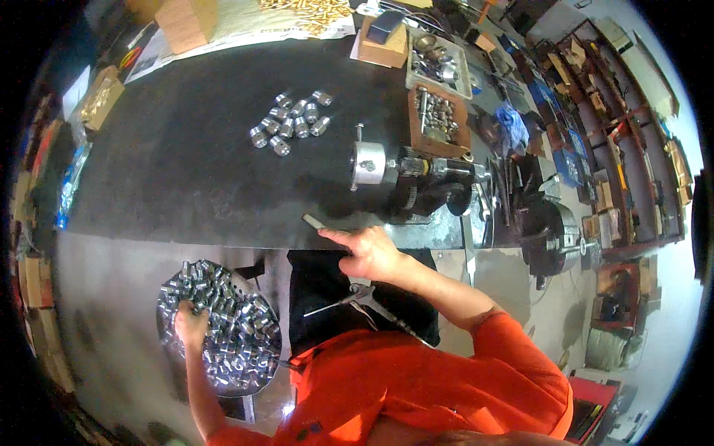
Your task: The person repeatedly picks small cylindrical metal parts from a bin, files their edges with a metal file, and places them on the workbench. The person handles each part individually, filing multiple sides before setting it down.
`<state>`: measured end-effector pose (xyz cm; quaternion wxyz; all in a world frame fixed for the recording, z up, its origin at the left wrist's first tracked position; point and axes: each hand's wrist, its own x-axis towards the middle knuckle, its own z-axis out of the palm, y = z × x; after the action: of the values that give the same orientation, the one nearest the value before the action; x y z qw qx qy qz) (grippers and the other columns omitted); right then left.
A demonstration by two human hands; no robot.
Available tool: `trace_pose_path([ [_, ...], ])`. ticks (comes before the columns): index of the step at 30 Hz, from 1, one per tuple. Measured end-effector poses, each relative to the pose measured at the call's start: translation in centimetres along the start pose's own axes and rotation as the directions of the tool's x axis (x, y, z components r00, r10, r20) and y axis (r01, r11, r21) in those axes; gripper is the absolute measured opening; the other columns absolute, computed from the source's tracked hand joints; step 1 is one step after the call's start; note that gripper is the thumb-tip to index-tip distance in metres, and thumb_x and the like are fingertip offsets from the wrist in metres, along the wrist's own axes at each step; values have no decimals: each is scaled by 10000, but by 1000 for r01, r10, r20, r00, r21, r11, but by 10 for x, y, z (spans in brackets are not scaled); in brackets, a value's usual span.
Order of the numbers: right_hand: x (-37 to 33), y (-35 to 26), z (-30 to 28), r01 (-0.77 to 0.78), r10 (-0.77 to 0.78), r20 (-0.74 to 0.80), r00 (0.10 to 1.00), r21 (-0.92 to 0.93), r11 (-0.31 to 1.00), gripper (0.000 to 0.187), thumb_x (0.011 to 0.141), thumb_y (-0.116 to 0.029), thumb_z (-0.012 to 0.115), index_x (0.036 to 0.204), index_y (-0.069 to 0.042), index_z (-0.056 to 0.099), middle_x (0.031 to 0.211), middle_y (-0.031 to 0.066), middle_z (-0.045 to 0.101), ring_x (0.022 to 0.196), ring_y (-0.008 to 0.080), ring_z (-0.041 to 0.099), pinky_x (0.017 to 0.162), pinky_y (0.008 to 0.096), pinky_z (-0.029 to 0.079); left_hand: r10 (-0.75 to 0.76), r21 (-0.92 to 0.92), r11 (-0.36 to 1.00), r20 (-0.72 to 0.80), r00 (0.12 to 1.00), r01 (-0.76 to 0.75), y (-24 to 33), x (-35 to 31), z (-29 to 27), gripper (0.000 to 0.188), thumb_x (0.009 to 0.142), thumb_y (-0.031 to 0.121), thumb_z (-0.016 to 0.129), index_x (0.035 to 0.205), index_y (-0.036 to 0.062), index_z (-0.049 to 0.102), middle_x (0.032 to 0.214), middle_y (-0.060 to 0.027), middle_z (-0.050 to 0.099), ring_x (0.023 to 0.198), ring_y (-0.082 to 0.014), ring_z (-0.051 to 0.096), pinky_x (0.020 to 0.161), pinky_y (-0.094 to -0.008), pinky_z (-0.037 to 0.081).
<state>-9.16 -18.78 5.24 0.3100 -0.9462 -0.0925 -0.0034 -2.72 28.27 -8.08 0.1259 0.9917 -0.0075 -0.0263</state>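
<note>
My left hand [192,325] reaches down into a round perforated metal basin [280,343] heaped with silver hex fittings [245,320]. Its fingers are bent among the pieces, and what they grip is hidden. At the bench's front edge is my right hand [364,251], index finger stretched out and thumb apart. That fingertip meets the near end of a short pale strip [312,221] on the dark bench top [186,178]. Several similar fittings [291,121] stand and lie in a loose cluster farther back. An air blow gun [372,303] rests on my lap.
Right of the cluster sits a bench fixture with a silver collar [368,163]. Behind it are a wooden tray of metal parts [439,115] and a plastic bin [442,63]. Brass pieces [312,13] lie on paper at the back. Shelving [625,126] stands at far right.
</note>
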Motion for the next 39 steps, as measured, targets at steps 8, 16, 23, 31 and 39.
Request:
trace_pose_path([
  [8, -1, 9, 13, 26, -27, -59, 998, -13, 1000, 605, 656, -214, 615, 1260, -183, 607, 639, 184, 623, 578, 376, 623, 555, 475, 506, 371, -654, 717, 67, 926, -240, 200, 46, -92, 363, 805, 146, 687, 1127, -17, 646, 720, -123, 645, 580, -131, 592, 542, -306, 466],
  [16, 1, -4, 3, -22, 27, -50, 998, 93, 995, 590, 643, -154, 630, 1233, -170, 637, 763, 228, 646, 708, 409, 645, 659, 461, 526, 510, -517, 756, 82, 856, -401, 284, 93, -70, 404, 819, 252, 691, 1159, 36, 661, 936, -187, 696, 843, -282, 679, 770, -377, 516],
  [23, 2, -12, -4, -96, 95, 17, 995, 64, 993, 576, 644, -149, 636, 1220, -134, 642, 829, 223, 666, 737, 414, 645, 678, 465, 524, 496, -528, 759, 91, 863, -381, 265, 94, -76, 408, 808, 242, 725, 1163, 53, 659, 901, -176, 693, 845, -288, 684, 747, -383, 516],
  [31, 8, -15, -5, -80, 80, 2, 997, -3, 997, 601, 642, -152, 629, 1242, -141, 620, 799, 227, 661, 705, 416, 639, 654, 476, 522, 493, -315, 798, -149, 857, -514, 269, 66, -69, 455, 773, 244, 746, 1168, 44, 640, 865, -121, 677, 801, -320, 671, 693, -411, 520],
  [39, 16, -11, 8, -20, 17, -34, 999, -67, 998, 642, 640, -141, 612, 1281, -146, 591, 760, 253, 645, 679, 433, 630, 645, 501, 519, 474, -244, 815, -241, 847, -525, 254, 56, -69, 454, 716, 218, 768, 1146, 119, 661, 1045, -102, 624, 915, -315, 633, 831, -425, 484],
])
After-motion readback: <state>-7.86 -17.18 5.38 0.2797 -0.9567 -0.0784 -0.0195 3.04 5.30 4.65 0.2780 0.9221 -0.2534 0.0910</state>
